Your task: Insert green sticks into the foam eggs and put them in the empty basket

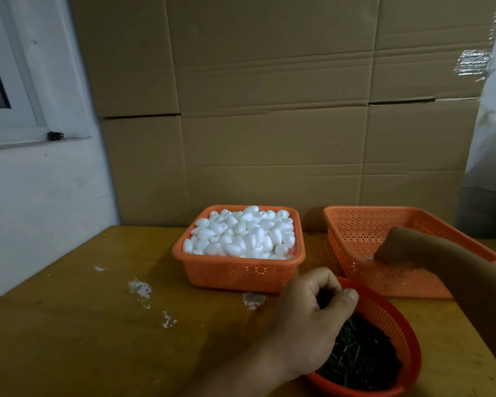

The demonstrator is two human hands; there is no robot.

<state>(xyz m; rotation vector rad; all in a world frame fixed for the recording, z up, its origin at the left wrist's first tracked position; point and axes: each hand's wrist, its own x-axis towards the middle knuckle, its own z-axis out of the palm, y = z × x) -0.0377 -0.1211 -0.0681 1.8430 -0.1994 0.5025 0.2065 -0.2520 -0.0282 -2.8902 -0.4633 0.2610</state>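
Note:
A square orange basket [241, 272] in the middle of the table is heaped with white foam eggs [241, 234]. To its right stands a larger orange basket [355, 224]. My right hand [398, 247] reaches down inside it, fingers curled, with a bit of a white foam egg [369, 257] showing at the fingertips. A round red-orange basket [395, 319] at the front holds a dark pile of green sticks [364, 356]. My left hand [312, 316] hovers over its near rim, thumb and curled fingers pinching a dark tuft of sticks.
The wooden table [98, 325] has white foam crumbs and smears left of centre. Tall cardboard boxes [269, 110] form a wall right behind the baskets. A white wall with a window frame [17, 110] is to the left.

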